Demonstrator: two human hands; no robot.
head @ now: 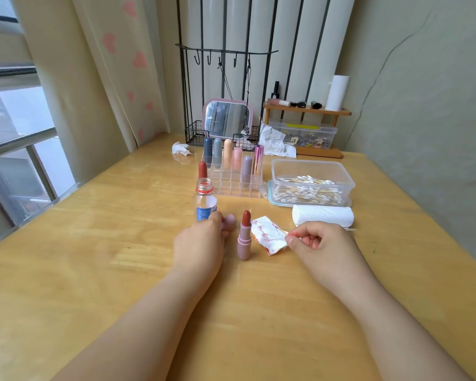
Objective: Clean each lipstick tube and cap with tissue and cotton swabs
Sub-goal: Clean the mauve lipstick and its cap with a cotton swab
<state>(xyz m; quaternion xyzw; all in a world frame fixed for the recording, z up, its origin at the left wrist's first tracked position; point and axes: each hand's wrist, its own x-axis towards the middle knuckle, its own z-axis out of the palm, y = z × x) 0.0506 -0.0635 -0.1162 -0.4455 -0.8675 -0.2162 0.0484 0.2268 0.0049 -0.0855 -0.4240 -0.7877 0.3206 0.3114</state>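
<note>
Pale curtains with pink hearts hang beside a window at the left, and a light wooden bench (94, 243) fills the corner. Near its middle stands an uncapped mauve lipstick tube (245, 237), upright with its red bullet raised. Just right of it lies a crumpled white tissue smeared with red (267, 235). The right hand (319, 243) has its fingers curled, thumb and forefinger pinching the tissue's right edge along with what looks like a thin cotton swab, though that is too small to be sure. The left hand (201, 243) rests left of the tube, its fingers curled round a mauve cap (229, 221), close to a small clear plastic bottle with a blue label (204, 200). Behind stand a clear acrylic organiser holding pastel lipsticks (235, 174), a clear plastic box of cotton swabs (311, 182) and a white tissue roll (323, 215).
</note>
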